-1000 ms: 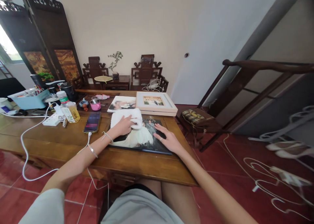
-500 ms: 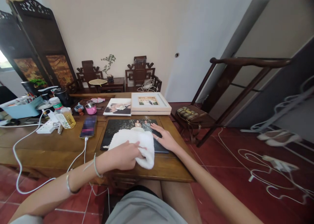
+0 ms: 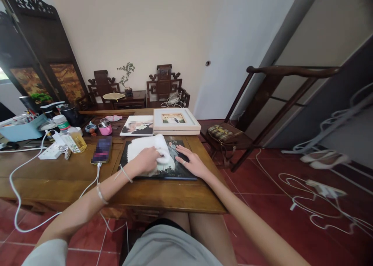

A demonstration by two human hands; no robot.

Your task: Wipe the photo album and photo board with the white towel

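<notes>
A dark photo print (image 3: pixel 175 172) lies flat on the wooden table (image 3: pixel 70 172) in front of me. My left hand (image 3: pixel 145 160) is closed on a white cloth (image 3: pixel 147 145), pressing it onto the upper left part of the print. My right hand (image 3: pixel 192 162) lies flat and open on the print's right side, fingers stretched out. A ring shows on one finger. Bracelets sit on my left wrist.
Behind the print lie another photo (image 3: pixel 136 126) and a white picture frame (image 3: pixel 175 120). A phone (image 3: pixel 101 150) on a cable, a bottle (image 3: pixel 72 136), a power strip (image 3: pixel 50 152) and a pink cup (image 3: pixel 105 128) sit left. A dark chair (image 3: pixel 233 136) stands right; cables trail on the red floor.
My left hand has pushed the cloth from the print's near edge back up to its upper left. The right hand has stayed flat on the print.
</notes>
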